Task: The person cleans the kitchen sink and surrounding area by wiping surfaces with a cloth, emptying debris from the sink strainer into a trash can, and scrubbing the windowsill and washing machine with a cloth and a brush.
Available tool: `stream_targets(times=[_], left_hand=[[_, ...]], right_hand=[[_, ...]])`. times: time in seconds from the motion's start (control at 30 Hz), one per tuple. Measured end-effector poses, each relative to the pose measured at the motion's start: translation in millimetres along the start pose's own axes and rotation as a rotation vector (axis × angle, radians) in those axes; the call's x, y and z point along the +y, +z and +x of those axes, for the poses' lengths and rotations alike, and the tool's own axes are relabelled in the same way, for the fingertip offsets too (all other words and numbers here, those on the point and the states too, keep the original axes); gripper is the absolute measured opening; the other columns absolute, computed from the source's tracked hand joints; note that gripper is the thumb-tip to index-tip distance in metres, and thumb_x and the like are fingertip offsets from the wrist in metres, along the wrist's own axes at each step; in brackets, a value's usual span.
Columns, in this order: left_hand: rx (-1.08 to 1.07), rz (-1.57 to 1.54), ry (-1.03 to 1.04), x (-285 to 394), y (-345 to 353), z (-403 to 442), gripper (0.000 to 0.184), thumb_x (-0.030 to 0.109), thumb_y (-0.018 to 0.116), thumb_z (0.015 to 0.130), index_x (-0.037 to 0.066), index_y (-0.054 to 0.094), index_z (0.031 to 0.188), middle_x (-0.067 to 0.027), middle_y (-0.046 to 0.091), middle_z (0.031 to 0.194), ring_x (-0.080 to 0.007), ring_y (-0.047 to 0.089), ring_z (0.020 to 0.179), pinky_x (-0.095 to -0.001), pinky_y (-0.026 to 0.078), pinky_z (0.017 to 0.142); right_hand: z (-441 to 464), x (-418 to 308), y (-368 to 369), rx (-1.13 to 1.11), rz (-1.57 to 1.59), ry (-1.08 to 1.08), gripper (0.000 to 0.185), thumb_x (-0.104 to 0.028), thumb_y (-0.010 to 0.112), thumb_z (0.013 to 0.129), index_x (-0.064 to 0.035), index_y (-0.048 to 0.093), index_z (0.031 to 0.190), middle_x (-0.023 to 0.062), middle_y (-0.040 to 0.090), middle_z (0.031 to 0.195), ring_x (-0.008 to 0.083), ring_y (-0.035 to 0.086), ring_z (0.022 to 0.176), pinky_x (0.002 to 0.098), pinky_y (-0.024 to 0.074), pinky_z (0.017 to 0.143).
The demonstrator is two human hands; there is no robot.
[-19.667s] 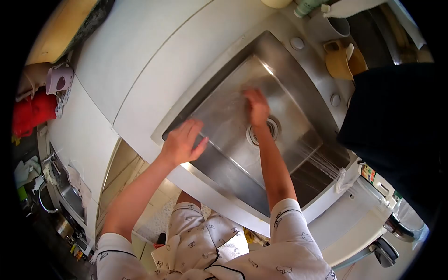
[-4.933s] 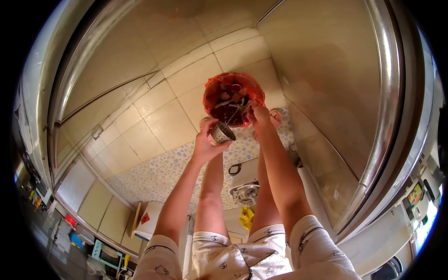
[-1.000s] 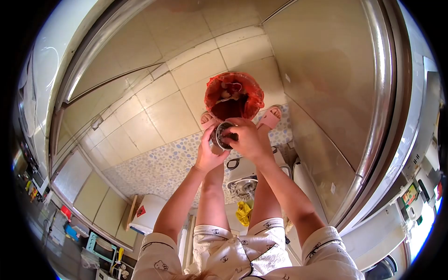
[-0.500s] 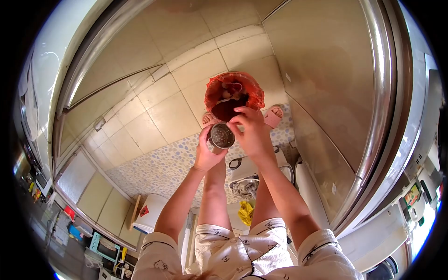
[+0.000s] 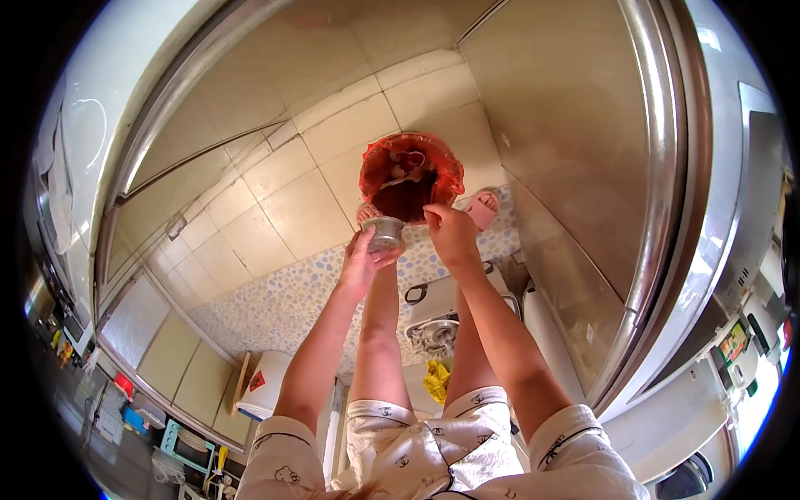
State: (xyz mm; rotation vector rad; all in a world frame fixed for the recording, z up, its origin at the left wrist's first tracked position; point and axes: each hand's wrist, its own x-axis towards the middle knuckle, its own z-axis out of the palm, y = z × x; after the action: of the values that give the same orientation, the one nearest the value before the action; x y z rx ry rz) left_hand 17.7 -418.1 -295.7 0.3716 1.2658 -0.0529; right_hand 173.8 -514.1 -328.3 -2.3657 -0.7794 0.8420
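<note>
My left hand (image 5: 361,260) is closed around a metal sink strainer (image 5: 384,234), gripping it from the left and below. The strainer is tilted, so its side faces me and its perforated bottom is hidden. It hangs at the near left rim of a trash bin lined with a red plastic bag (image 5: 452,171). Some light-coloured waste (image 5: 407,171) lies inside the bag. My right hand (image 5: 452,237) is above the bin's near right edge, apart from the strainer. Its thumb and fingertips are pinched together; whatever is between them is too small to make out.
My feet in pink slippers (image 5: 482,210) stand either side of the bin on a pebble-patterned mat (image 5: 250,304). Tiled floor (image 5: 287,212) extends beyond. A large brown cabinet panel (image 5: 575,150) rises on the right. Behind my legs are a yellow bag (image 5: 437,381) and a white container (image 5: 268,379).
The strainer has tipped, its open top turning away from me toward the bin. My right hand has come off its rim and moved slightly right, its fingers drawing together.
</note>
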Motion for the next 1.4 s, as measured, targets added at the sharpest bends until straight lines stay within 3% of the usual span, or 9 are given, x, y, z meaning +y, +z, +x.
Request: stream_targets(times=[0.17,0.27,0.3,0.43,0.57,0.77,0.97,1.23,1.4], left_hand=[[-0.204,-0.28,-0.136,18,10,-26,0.058,0.046,0.053,0.085,0.003,0.039,0.122,-0.014,0.057,0.107,-0.025,0.059,0.093,-0.0409,0.046,0.086],[-0.217,-0.177,-0.066,22,23,-45,0.056,0.046,0.048,0.086,0.005,0.04,0.123,-0.0127,0.054,0.111,-0.0253,0.056,0.096,-0.043,0.044,0.088],[-0.202,-0.106,-0.023,25,31,-53,0.055,0.046,0.046,0.087,0.005,0.04,0.124,-0.0118,0.053,0.112,-0.0252,0.055,0.097,-0.0439,0.043,0.089],[-0.411,0.252,0.435,61,76,-109,0.069,0.01,0.071,0.072,0.01,0.032,0.129,-0.0115,0.046,0.12,-0.0226,0.048,0.111,-0.0355,0.041,0.094],[-0.619,0.438,0.419,106,147,-174,0.094,0.009,0.085,0.052,0.008,0.03,0.128,-0.0123,0.045,0.123,-0.0218,0.044,0.116,-0.0352,0.038,0.095],[-0.875,0.481,0.579,99,290,-245,0.102,0.013,0.087,0.051,0.006,0.025,0.132,-0.0157,0.043,0.128,-0.0232,0.043,0.118,-0.0376,0.034,0.099],[-0.832,0.616,0.694,52,366,-249,0.065,0.024,0.072,0.074,0.001,0.035,0.124,-0.0172,0.052,0.116,-0.0225,0.054,0.1,-0.0358,0.04,0.09],[-0.665,0.548,0.514,17,444,-248,0.033,0.019,0.052,0.089,0.0,0.043,0.116,-0.0158,0.059,0.101,-0.0218,0.059,0.087,-0.0365,0.045,0.084],[-0.541,0.453,0.37,13,487,-236,0.036,0.031,0.037,0.095,0.002,0.048,0.111,-0.0138,0.059,0.1,-0.0211,0.058,0.088,-0.0329,0.044,0.08]], right_hand=[[-7,-29,-32,-0.24,0.104,0.238,0.015,-0.019,0.067,0.075,-0.008,0.064,0.085,0.0127,0.064,0.079,0.0274,0.062,0.068,0.0331,0.0484,0.061],[-25,-45,-57,0.053,-0.016,-0.295,0.021,-0.016,0.062,0.08,-0.0063,0.061,0.098,0.0171,0.062,0.096,0.0307,0.061,0.082,0.0358,0.0483,0.071],[-33,-55,-68,0.023,0.137,-0.179,0.023,-0.014,0.061,0.081,-0.0061,0.059,0.102,0.0177,0.06,0.101,0.0321,0.06,0.086,0.0366,0.0476,0.074],[-67,-115,-156,0.091,0.506,-0.095,0.031,-0.012,0.057,0.084,-0.0053,0.055,0.114,0.0181,0.057,0.112,0.0355,0.056,0.099,0.0399,0.0454,0.084],[-108,-128,-258,0.03,0.397,-0.329,0.033,-0.028,0.065,0.078,-0.0083,0.064,0.105,0.0164,0.052,0.122,0.0315,0.057,0.099,0.038,0.0463,0.082],[-149,-110,-397,0.262,0.341,-0.411,0.023,0.0,0.066,0.07,-0.0065,0.067,0.091,0.019,0.044,0.131,0.0284,0.058,0.098,0.0333,0.0483,0.077],[-76,70,-443,0.643,0.134,0.191,0.026,-0.005,0.069,0.067,-0.0068,0.067,0.094,0.0205,0.049,0.125,0.031,0.06,0.095,0.0333,0.048,0.08],[3,177,-398,0.508,-0.372,0.142,0.022,-0.016,0.063,0.074,-0.0081,0.066,0.095,0.0197,0.044,0.13,0.0322,0.044,0.118,0.0385,0.0377,0.096],[-22,190,-400,0.282,-0.387,0.014,0.055,-0.022,0.055,0.081,-0.0042,0.037,0.131,0.0152,0.035,0.138,0.0267,0.027,0.131,0.0435,0.0243,0.106]])
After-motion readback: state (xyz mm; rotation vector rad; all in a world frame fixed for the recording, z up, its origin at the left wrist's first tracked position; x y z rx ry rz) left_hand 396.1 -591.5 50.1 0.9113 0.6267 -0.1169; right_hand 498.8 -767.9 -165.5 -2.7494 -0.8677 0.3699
